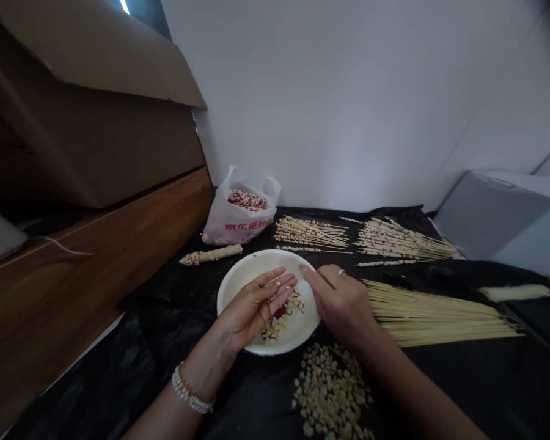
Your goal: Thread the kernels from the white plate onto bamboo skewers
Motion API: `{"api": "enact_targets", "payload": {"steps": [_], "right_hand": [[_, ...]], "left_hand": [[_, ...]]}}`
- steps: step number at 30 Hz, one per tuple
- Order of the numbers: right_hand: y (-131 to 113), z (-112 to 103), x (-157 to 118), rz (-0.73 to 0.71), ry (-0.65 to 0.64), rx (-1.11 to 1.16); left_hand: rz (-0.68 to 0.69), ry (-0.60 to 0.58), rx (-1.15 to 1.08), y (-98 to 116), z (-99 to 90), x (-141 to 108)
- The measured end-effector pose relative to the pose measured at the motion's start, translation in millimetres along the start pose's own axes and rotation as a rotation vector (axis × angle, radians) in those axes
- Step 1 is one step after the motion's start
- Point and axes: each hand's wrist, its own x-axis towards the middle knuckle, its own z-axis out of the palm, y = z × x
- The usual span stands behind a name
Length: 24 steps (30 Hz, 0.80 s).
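Palm up, my left hand [261, 305] is over a white bowl [231, 287], its fingers stretched out with a few small pale bits near the fingertips. My right hand [339, 299] is at the bowl's right rim, fingers curled closed and thumb toward the left hand; whatever it pinches is too small or hidden. Loose corn kernels [271, 331], pale with dark red marks, lie in the bowl beside a small red thing [280, 310], partly covered by my left hand. In front of the bowl, a pile of pale flat pieces [332, 391] lies on black plastic.
Behind the bowl stand a plastic bag [238, 223] of corn cobs and a partly stripped cob [213, 254]. Kernel-threaded skewers [309, 232] lie in two groups, with bare sticks [435, 315] at right. A cardboard box [132, 134] and a white box [508, 214] flank the area.
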Motion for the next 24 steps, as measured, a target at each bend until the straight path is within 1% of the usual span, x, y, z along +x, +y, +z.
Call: {"api": "enact_targets", "payload": {"steps": [3, 6, 13, 19, 24], "right_hand": [[-18, 9, -9, -0.052, 0.02, -0.005], [-25, 12, -18, -0.073, 0.02, 0.018], [-23, 6, -20, -0.041, 0.004, 0.018], [-23, 2, -19, -0.017, 0.02, 0.002], [-24, 4, -19, 0.023, 0.07, 0.088]], "left_hand": [[0.05, 0.022, 0.043, -1, -0.7, 0], [0.079, 0.053, 0.071, -1, -1.4, 0], [0.106, 0.107, 0.106, -1, -4.0, -1], [0.12, 0.088, 0.099, -1, -5.6, 0], [0.111, 0.05, 0.091, -4, -4.2, 0]]}}
